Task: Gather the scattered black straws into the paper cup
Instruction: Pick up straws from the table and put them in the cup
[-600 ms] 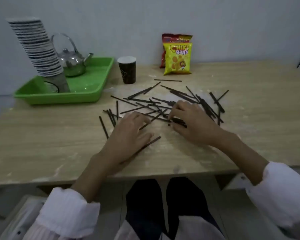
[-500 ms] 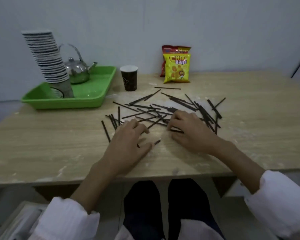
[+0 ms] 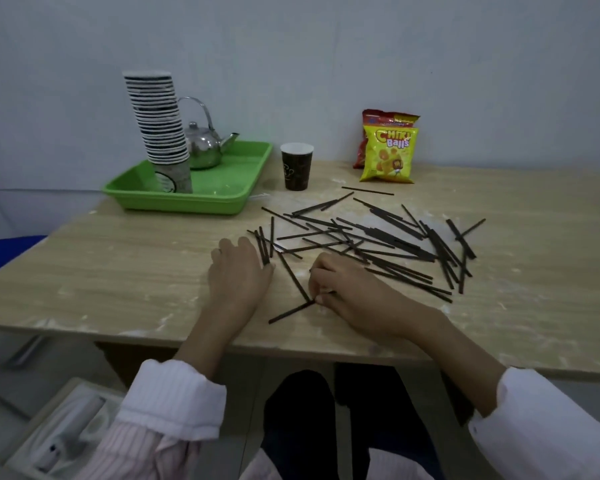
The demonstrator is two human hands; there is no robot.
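Observation:
Several black straws (image 3: 378, 237) lie scattered across the middle of the wooden table (image 3: 118, 271). A dark paper cup (image 3: 296, 167) with a white rim stands upright behind them, apart from the pile. My left hand (image 3: 238, 271) lies flat on the table at the pile's left edge, its fingertips touching a few straws. My right hand (image 3: 347, 292) has its fingers curled and pinches the end of one straw (image 3: 291, 311) that points toward the table's front edge. Another straw (image 3: 293, 277) lies between the two hands.
A green tray (image 3: 219, 199) at the back left holds a tall stack of paper cups (image 3: 160, 129) and a metal teapot (image 3: 205, 147). Two snack bags (image 3: 388, 150) lean against the wall behind the straws. The table's front edge is just below my wrists.
The view shifted so the table sits further right. My left hand moved left to the pile's edge and flattened. My right hand drew back toward me and pinched a straw's end.

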